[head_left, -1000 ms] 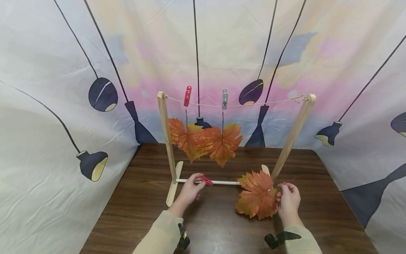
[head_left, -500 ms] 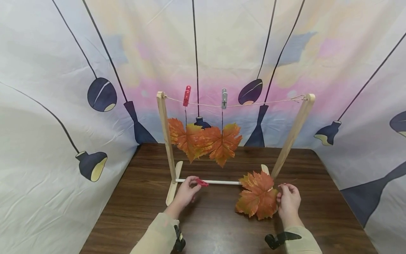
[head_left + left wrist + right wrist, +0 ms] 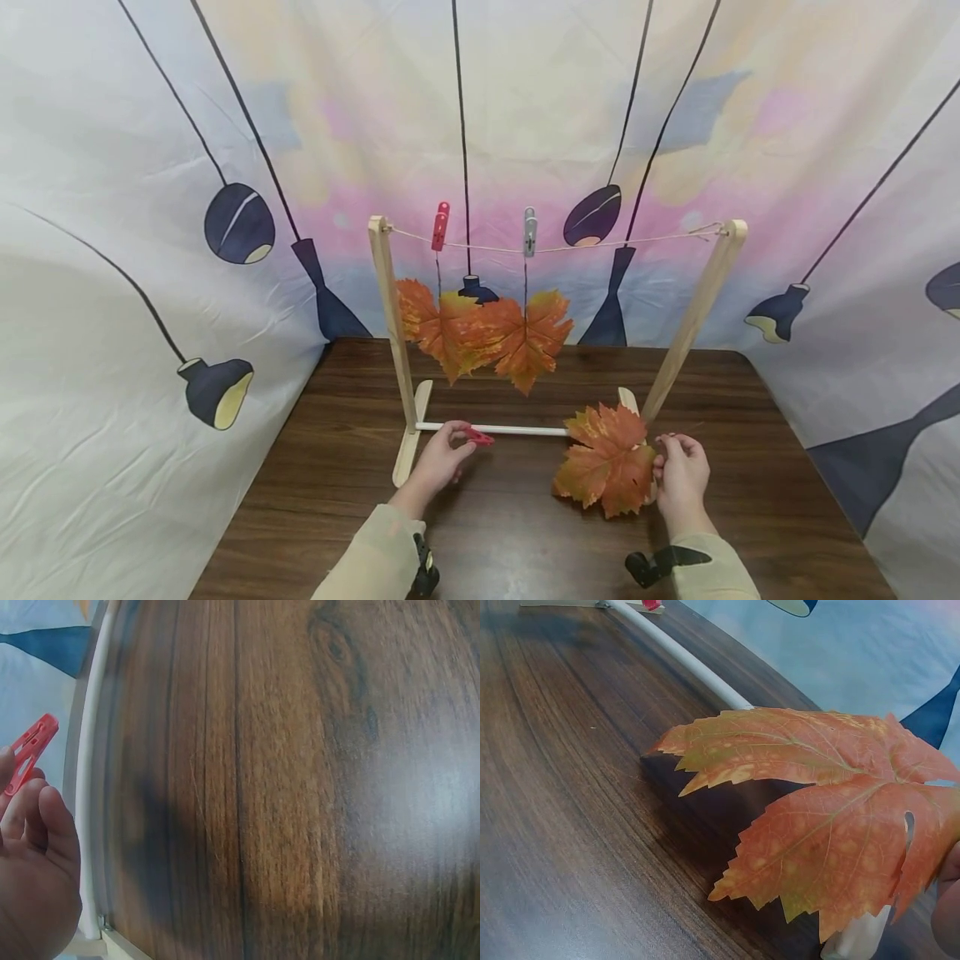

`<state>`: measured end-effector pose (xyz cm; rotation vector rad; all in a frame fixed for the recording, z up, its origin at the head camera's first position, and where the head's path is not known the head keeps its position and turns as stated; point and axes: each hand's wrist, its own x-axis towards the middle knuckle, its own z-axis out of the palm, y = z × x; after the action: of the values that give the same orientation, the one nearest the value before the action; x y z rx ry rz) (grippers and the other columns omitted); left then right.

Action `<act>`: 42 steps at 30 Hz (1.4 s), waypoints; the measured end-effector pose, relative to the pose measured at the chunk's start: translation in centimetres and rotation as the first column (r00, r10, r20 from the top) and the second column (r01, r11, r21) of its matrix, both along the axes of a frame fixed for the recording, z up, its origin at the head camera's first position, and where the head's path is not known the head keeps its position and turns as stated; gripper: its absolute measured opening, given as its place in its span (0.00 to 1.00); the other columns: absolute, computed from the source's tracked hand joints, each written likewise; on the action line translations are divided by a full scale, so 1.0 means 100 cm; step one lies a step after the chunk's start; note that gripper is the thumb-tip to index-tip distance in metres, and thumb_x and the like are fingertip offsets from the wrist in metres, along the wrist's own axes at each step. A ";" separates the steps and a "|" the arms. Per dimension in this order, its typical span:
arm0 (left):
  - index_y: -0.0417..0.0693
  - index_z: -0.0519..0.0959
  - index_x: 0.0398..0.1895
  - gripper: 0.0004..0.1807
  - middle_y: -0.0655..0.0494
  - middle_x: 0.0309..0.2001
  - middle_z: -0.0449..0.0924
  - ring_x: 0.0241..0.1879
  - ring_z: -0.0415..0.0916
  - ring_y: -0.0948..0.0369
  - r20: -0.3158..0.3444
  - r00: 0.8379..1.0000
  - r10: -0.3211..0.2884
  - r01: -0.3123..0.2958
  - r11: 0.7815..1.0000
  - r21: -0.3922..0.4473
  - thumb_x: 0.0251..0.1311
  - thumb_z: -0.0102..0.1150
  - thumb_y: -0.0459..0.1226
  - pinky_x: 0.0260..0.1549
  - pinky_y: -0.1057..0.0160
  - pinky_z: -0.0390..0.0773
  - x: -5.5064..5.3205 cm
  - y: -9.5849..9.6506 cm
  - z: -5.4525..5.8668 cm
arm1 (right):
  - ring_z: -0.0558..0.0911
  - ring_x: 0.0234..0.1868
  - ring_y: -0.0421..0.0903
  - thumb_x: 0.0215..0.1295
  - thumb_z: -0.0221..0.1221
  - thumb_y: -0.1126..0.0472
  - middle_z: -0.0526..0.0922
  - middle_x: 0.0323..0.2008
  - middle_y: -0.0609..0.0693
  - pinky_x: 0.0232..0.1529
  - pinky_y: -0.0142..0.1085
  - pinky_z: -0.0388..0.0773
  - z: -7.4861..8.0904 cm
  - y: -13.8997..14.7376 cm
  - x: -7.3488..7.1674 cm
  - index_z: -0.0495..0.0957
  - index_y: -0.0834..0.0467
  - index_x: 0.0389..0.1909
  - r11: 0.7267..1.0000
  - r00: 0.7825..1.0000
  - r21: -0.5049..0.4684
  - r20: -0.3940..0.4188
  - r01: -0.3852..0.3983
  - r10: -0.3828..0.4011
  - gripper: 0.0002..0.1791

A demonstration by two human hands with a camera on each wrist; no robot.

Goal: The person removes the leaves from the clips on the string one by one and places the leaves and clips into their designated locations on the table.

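Observation:
My left hand (image 3: 437,463) pinches a red clothespin (image 3: 478,435) between thumb and fingers, just in front of the white crossbar. The same clothespin (image 3: 31,754) shows at the left edge of the left wrist view. At the right, my right hand (image 3: 682,477) pinches the thin stem of an orange artificial maple leaf (image 3: 606,462). That leaf spreads to the left of the fingers, above the table, in front of the frame's right foot. In the right wrist view the leaf (image 3: 817,847) fills much of the picture, and only a bit of the hand shows.
A wooden frame with a left post (image 3: 395,325) and right post (image 3: 693,325) carries a string (image 3: 600,247). A red clothespin (image 3: 440,227) and a grey clothespin (image 3: 530,232) hold two hanging leaves (image 3: 528,337). A white crossbar (image 3: 525,431) joins the feet above the brown table (image 3: 510,533).
My left hand has moved slightly left and down with the red clothespin, whose angle has turned. My right hand and its leaf have barely shifted.

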<state>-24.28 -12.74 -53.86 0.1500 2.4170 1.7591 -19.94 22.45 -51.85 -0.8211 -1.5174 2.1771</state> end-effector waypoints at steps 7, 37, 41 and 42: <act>0.36 0.67 0.56 0.19 0.40 0.50 0.75 0.11 0.63 0.63 -0.024 1.000 -0.001 0.000 0.999 -0.039 0.64 0.55 0.34 0.10 0.66 0.68 -0.001 -0.007 -0.009 | 0.68 0.16 0.35 0.66 0.53 0.65 0.75 0.31 0.42 0.15 0.26 0.66 -0.006 0.002 0.001 0.65 0.55 0.37 1.000 1.000 -0.008 0.008 0.001 -0.001 0.06; 0.41 0.69 0.55 0.17 0.43 0.49 0.76 0.12 0.63 0.63 -0.006 1.000 0.009 -0.010 0.983 -0.185 0.63 0.55 0.34 0.10 0.64 0.68 0.003 -0.026 -0.027 | 0.69 0.15 0.33 0.66 0.53 0.63 0.76 0.28 0.39 0.15 0.26 0.67 -0.015 0.007 0.005 0.65 0.56 0.37 1.000 0.998 0.014 0.062 -0.003 0.002 0.06; 0.40 0.69 0.55 0.17 0.42 0.49 0.76 0.12 0.63 0.63 -0.011 1.000 0.002 -0.004 0.982 -0.189 0.63 0.55 0.34 0.11 0.64 0.69 0.004 -0.028 -0.027 | 0.69 0.16 0.34 0.67 0.53 0.63 0.77 0.28 0.39 0.15 0.26 0.68 -0.016 0.007 0.006 0.64 0.57 0.38 1.000 0.998 0.010 0.066 -0.022 0.022 0.06; 0.40 0.69 0.54 0.17 0.42 0.49 0.76 0.12 0.63 0.63 -0.012 1.000 0.002 -0.005 0.982 -0.188 0.63 0.55 0.33 0.10 0.64 0.69 0.004 -0.029 -0.027 | 0.70 0.16 0.34 0.67 0.53 0.63 0.77 0.29 0.39 0.15 0.27 0.68 -0.017 0.007 0.007 0.64 0.57 0.38 1.000 0.997 0.012 0.070 -0.028 0.027 0.06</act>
<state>-23.90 -15.60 -56.57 0.1342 2.5757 1.5236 -19.27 23.16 -53.50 -0.8852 -1.5832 2.1768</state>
